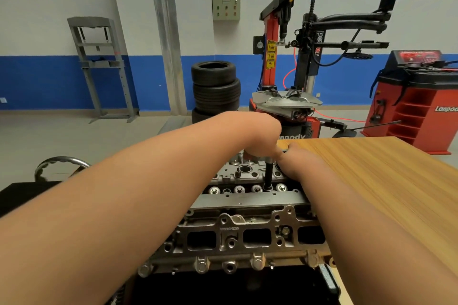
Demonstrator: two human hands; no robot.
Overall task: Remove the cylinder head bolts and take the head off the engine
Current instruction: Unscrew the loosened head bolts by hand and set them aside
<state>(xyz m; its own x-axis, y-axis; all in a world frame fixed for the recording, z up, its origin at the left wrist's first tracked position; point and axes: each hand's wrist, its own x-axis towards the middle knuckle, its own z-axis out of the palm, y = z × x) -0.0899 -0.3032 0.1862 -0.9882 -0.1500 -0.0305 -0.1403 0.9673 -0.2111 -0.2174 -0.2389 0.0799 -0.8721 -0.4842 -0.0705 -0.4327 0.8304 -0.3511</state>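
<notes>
Head (pixel 247 203) bare silver-grey. Wrench (pixel 269 160) chrome, its extension (pixel 268 176) black. Tabletop (pixel 371 181) tan, striped wood grain. Wall (pixel 49 77) white over a blue band. Tyres (pixel 215 86) black. Tyre changer (pixel 271 30) red and black, yellow labels (pixel 271 54). Balancer (pixel 416 106) red. Press frame (pixel 99 62) grey. Floor (pixel 49 136) beige.

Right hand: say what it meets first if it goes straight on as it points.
Probably the wrench standing upright on the engine, its top gripped by the left hand. The right hand looks almost against it, though depth is unclear.
</notes>
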